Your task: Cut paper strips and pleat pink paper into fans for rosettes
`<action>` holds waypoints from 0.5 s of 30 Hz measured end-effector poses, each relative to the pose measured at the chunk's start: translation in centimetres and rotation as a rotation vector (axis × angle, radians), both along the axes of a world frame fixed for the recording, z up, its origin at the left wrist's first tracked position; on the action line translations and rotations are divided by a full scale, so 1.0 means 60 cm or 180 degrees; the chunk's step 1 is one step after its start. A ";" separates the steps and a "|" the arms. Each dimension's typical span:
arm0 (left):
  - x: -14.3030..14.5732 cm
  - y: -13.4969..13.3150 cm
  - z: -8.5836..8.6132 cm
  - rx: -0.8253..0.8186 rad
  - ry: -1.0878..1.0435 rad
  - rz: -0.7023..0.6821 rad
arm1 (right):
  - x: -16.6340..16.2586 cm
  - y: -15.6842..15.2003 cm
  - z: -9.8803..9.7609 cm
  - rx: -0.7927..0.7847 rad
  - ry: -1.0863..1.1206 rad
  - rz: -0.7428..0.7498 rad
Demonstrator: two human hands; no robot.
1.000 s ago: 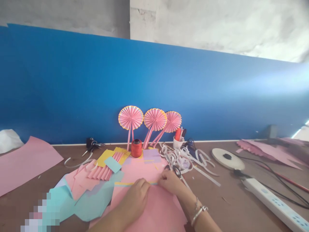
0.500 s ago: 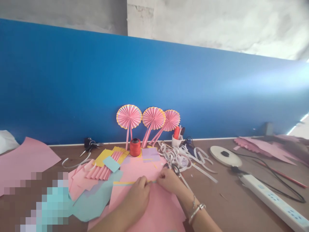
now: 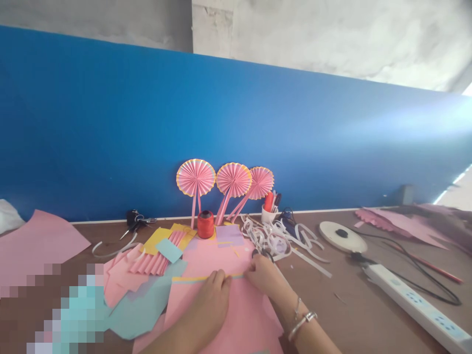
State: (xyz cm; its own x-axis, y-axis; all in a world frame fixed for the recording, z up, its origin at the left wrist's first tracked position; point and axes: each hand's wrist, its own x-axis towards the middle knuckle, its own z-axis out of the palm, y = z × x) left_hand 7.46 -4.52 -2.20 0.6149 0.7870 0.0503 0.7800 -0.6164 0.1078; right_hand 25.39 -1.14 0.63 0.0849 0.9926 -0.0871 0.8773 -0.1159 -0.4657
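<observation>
My left hand [image 3: 208, 302] rests on a large pink sheet of paper [image 3: 236, 314] on the table, fingers curled and pinching the thin yellow strip [image 3: 191, 279] along the sheet's far edge. My right hand [image 3: 263, 276], with bracelets at the wrist, pinches the same strip a little further right. Black scissors [image 3: 262, 254] lie just beyond my right hand.
Three pink paper fans [image 3: 224, 179] lean on the blue wall by a red thread spool [image 3: 205, 224] and a pen cup [image 3: 268, 212]. White paper curls [image 3: 280, 241], a pleated pink piece [image 3: 155, 260], light-blue paper [image 3: 143, 309], a round lamp base [image 3: 341, 236] and a power strip [image 3: 416, 305] lie around.
My hands have drawn slightly apart along the yellow strip. The camera view drifted a little right and up.
</observation>
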 end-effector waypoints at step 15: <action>0.002 -0.005 0.008 0.0160 0.0126 -0.0135 | 0.010 0.005 -0.013 0.0018 -0.0011 0.0028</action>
